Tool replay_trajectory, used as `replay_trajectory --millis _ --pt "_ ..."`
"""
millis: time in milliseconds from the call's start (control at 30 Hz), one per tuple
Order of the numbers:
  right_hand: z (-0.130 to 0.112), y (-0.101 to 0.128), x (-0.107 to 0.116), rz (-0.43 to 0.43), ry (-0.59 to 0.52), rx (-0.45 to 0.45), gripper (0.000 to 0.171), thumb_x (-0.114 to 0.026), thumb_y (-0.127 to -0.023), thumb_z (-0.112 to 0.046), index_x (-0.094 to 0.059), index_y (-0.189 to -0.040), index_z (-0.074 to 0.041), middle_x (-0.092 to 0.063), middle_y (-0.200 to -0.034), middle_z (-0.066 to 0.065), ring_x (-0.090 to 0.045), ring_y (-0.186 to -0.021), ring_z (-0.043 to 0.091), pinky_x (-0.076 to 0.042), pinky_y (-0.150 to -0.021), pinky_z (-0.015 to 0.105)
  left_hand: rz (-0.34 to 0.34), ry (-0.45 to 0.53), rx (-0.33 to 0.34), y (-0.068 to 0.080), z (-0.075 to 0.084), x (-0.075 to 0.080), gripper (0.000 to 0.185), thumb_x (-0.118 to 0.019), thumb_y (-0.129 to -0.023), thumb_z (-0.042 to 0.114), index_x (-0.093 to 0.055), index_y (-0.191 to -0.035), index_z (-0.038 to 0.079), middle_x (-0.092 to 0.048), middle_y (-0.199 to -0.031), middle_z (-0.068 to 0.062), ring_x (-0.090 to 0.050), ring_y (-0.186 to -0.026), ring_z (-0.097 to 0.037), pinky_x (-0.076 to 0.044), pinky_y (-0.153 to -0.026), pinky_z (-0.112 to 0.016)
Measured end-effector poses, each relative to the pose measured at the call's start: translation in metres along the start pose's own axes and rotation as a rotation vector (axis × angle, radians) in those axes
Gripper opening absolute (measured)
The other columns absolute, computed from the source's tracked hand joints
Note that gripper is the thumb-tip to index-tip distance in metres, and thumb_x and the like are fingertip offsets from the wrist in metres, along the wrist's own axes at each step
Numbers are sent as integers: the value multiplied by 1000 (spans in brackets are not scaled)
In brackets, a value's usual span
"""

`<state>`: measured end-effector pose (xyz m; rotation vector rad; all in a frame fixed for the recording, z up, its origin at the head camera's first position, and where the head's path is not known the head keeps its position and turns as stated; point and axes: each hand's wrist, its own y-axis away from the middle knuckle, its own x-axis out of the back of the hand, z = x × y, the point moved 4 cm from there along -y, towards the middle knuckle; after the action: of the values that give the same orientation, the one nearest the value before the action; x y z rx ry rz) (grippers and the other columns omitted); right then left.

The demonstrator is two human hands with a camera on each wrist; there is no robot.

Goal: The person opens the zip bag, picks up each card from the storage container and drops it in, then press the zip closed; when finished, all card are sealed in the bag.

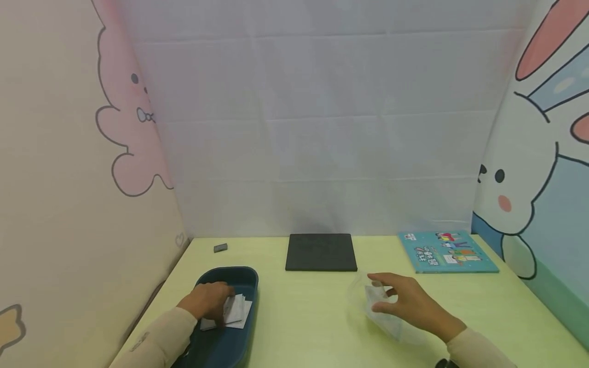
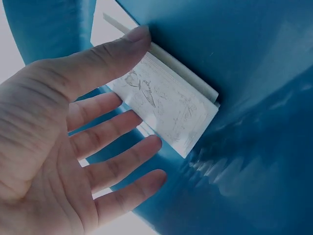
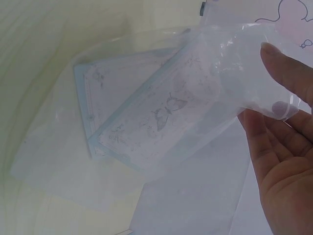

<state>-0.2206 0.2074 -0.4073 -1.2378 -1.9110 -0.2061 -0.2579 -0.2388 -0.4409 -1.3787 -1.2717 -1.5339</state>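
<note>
Inside a dark blue basin, my left hand is over several flat white packets. In the left wrist view, its thumb lies over the edge of a white packet printed with a grey butterfly, and the fingers are spread and nearly straight beside it. Whether they touch is unclear. My right hand holds a clear plastic bag by its mouth, thumb and fingers apart. Through the film in the right wrist view, at least two butterfly-printed packets show, overlapping.
A flat black panel lies at the table's back middle. To its right is a blue illustrated book; a small grey block sits back left. Walls enclose the yellow-green table at left, back and right.
</note>
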Motion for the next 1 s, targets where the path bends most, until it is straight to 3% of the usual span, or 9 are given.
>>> replay_trajectory --millis 333,600,800,1000 --pt "4 2 0 11 11 1 66 -80 -86 -32 -56 -139 -1 -63 -129 17 -67 -99 31 -56 -81 39 33 76 8 5 -6 13 67 -100 -54 25 -70 -112 11 -61 -104 -3 -59 -87 -24 -51 -75 -54" --pt "5 3 -2 16 12 2 65 -81 -85 -30 -57 -137 0 -64 -129 18 -67 -99 30 -56 -80 35 73 212 7 8 -7 37 69 -97 -56 11 -66 -118 6 -56 -104 -6 -54 -85 -23 -52 -70 -47" --pt "3 3 -1 20 14 20 65 -81 -85 -31 -57 -137 -1 -64 -129 17 -68 -98 30 -56 -80 36 112 234 -14 7 -7 50 72 -96 -58 12 -65 -123 5 -55 -107 -7 -53 -86 -22 -51 -70 -43" --pt "5 3 -1 12 13 10 65 -81 -85 -31 -57 -138 -2 -64 -129 16 -67 -99 30 -56 -80 36 138 224 -46 10 6 66 70 -95 -59 13 -66 -122 5 -55 -108 -6 -52 -85 -21 -51 -71 -43"
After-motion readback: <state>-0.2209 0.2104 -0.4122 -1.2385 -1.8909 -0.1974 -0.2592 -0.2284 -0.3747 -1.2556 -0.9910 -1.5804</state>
